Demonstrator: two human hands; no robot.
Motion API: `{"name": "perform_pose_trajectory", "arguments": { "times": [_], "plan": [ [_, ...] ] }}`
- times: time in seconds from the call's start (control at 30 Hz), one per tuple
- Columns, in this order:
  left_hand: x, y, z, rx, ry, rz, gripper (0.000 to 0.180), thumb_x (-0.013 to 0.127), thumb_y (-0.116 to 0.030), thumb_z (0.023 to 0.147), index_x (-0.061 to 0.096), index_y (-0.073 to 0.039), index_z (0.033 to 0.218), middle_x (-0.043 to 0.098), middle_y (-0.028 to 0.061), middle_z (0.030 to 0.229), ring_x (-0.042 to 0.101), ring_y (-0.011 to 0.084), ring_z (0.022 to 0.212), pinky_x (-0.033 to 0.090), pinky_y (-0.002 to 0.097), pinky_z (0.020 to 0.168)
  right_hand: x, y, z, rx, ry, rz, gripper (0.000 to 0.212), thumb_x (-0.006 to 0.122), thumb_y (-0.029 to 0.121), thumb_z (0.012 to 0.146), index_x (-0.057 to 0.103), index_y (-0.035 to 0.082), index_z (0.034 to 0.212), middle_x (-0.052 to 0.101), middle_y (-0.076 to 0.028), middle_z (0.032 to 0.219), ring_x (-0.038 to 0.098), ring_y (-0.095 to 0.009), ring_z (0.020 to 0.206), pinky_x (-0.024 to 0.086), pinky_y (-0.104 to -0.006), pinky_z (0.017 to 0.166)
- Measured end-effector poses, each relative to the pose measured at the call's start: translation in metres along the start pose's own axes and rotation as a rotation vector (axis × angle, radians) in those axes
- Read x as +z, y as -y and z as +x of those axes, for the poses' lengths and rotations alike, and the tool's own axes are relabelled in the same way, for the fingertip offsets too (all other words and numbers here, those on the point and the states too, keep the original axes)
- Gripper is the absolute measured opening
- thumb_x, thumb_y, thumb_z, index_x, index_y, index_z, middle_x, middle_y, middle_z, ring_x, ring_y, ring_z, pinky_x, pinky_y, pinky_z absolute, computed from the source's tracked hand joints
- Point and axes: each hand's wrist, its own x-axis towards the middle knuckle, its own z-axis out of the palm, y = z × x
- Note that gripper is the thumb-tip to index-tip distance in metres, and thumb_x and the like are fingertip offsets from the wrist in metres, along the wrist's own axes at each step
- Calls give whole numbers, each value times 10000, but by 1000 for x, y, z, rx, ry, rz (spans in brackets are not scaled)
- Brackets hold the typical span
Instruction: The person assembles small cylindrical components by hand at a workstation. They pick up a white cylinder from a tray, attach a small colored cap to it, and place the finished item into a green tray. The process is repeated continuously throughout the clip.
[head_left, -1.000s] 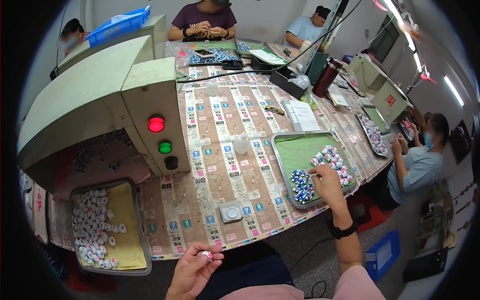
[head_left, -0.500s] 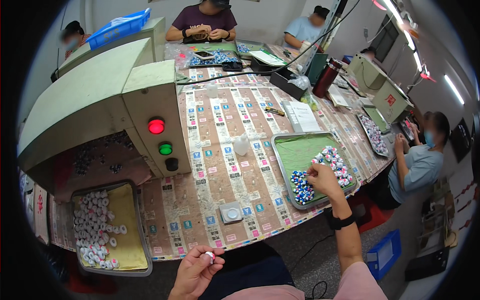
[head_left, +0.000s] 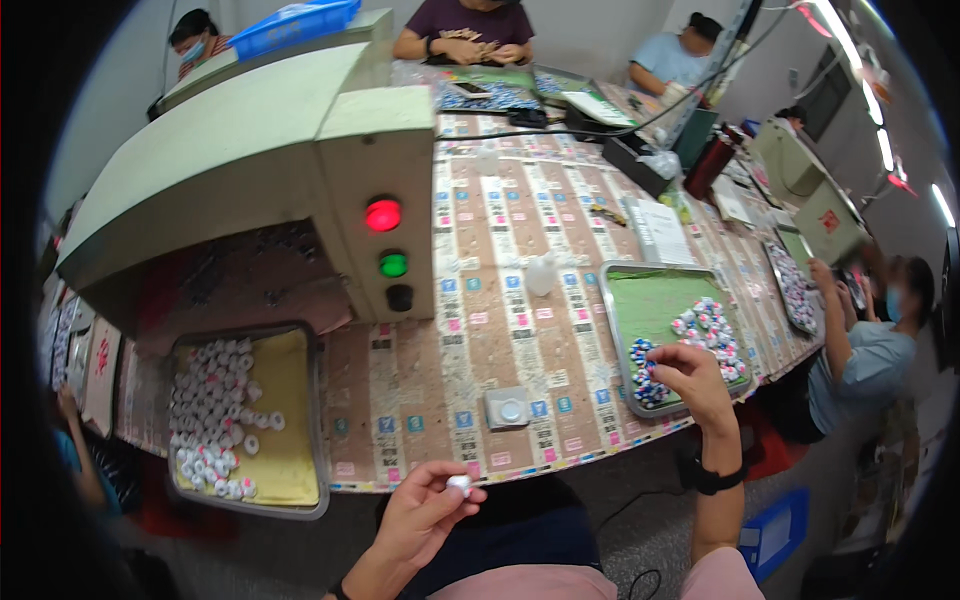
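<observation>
My left hand (head_left: 425, 512) is closed near the table's front edge, pinching a small rounded white piece (head_left: 459, 484) between thumb and fingertips. On the right, my right hand (head_left: 697, 385) reaches over a metal tray (head_left: 662, 267) lined with green. Its thumb and forefinger are pinched together at the pile of small blue-and-white pieces (head_left: 643, 385); anything between them is too small to make out. White pieces with pink marks (head_left: 712, 330) lie heaped beside that pile in the same tray.
A cream machine (head_left: 372, 150) with red and green lights stands at left. Before it sits a yellow-lined tray (head_left: 285, 480) of white ring-like pieces. A small square block (head_left: 508, 408), a translucent bottle (head_left: 541, 275) and papers (head_left: 658, 232) lie on the table. Other people work around it.
The view has swung left, so things sit farther right. My left hand has turned the white piece so its pink part is hidden. My right hand stays at the blue pile, fingers pinched.
</observation>
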Motion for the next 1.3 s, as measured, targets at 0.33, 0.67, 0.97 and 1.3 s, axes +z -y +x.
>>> {"name": "perform_pose_trajectory", "arguments": {
  "times": [0.33,0.67,0.97,1.3],
  "plan": [
    [8,-3,10,-70,77,-102,346,534,-42,940,491,-2,1281,561,93,1195,594,152,1030,526,254,880,88,18,-26,101,332,218,181,672,-54,798,651,-26,976,658,-32,888,621,-77,803,494,-198,696],
    [-5,3,10,-62,131,-80,321,487,-85,972,481,13,1278,581,146,1175,613,162,1009,532,265,878,121,20,-17,-169,297,-82,150,682,-10,793,682,-8,943,654,-59,882,640,-111,777,507,-223,667],
    [3,-2,5,-84,49,-120,331,472,-106,984,467,24,1289,603,117,1096,618,152,966,536,272,859,146,21,-11,-514,278,-540,102,677,36,769,678,26,870,653,-113,865,639,-290,793,515,-354,705],
    [2,7,10,-60,10,-81,298,532,-87,954,514,-2,1239,605,79,1060,626,148,923,547,264,810,144,32,-17,-569,292,-588,89,665,45,775,679,24,861,649,-115,855,623,-310,819,499,-383,739]
  ]
}}
